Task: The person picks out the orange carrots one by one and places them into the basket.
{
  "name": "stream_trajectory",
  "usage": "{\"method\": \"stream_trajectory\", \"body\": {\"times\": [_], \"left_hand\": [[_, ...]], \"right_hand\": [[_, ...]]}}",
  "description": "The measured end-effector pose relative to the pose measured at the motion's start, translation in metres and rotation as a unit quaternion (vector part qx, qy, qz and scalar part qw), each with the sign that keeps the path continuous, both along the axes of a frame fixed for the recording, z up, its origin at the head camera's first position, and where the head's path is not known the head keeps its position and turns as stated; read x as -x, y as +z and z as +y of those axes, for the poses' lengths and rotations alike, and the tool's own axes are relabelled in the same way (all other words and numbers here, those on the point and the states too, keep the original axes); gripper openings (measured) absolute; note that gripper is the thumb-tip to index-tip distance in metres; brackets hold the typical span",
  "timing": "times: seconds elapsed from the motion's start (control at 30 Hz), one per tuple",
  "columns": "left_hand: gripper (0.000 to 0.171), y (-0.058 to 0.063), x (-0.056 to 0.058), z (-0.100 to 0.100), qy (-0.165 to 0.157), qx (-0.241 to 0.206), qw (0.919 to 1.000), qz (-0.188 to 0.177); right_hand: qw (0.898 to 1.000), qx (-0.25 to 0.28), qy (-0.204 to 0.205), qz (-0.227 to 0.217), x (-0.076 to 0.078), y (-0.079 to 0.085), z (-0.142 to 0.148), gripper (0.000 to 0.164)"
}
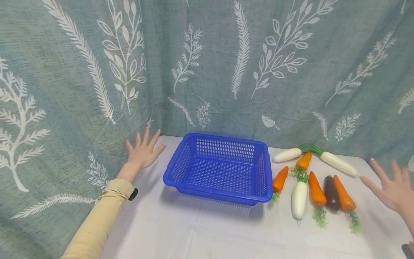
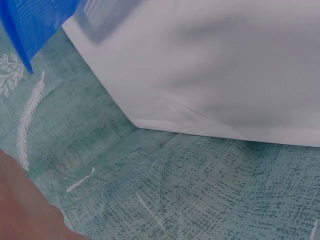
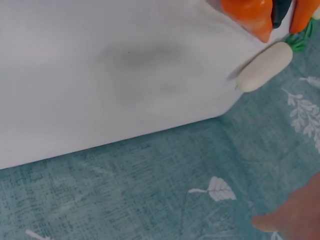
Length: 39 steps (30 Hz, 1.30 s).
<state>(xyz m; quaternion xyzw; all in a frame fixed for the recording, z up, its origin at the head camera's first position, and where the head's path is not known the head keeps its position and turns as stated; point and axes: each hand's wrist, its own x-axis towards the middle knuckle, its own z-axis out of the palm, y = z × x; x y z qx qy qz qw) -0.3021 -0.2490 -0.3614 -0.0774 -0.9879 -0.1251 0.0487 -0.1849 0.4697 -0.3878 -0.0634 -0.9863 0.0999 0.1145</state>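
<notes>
Bare table in front; basket centre; vegetables right.

My right hand is running off the head view's edge — basket cropped, blurring in the left wrist view.

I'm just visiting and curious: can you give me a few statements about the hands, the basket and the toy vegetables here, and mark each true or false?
1. The blue basket has vegetables in it. False: it holds nothing.
2. Both hands are spread open and hold nothing. True: left hand, right hand.
3. The vegetables lie to the left of the basket. False: they lie to its right, on the white table.
4. There is one dark eggplant between two carrots. True.
5. There are five white radishes. False: three show, such as this white radish.
</notes>
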Motion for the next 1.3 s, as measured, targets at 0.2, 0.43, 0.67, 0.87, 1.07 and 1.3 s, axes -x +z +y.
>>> {"method": "stream_trajectory", "body": {"times": [0.2, 0.43, 0.67, 0.87, 1.07, 1.3], "left_hand": [[0.076, 0.002, -0.002, 0.004, -0.013, 0.000, 0.9999, -0.002], [0.075, 0.002, -0.003, 0.009, -0.020, 0.003, 0.9997, 0.010], [0.074, 0.004, -0.006, 0.018, -0.039, 0.004, 0.9991, 0.018], [0.073, 0.002, -0.006, 0.028, -0.060, 0.004, 0.9980, 0.020], [0.072, 0.001, -0.005, 0.040, -0.078, 0.010, 0.9968, 0.012], [0.070, -0.005, -0.006, 0.050, -0.097, 0.006, 0.9953, 0.001]], "right_hand": [[1.000, -0.002, 0.006, -0.014, -0.002, 0.004, -0.006, 0.089], [1.000, -0.015, 0.013, -0.020, -0.002, 0.007, -0.009, 0.088], [0.999, -0.004, 0.026, -0.042, -0.001, 0.009, -0.016, 0.085], [0.998, 0.012, 0.035, -0.043, 0.003, 0.006, -0.021, 0.086], [0.997, 0.027, 0.048, -0.053, 0.004, 0.006, -0.029, 0.086], [0.994, 0.049, 0.052, -0.083, 0.006, 0.003, -0.034, 0.086]]}}
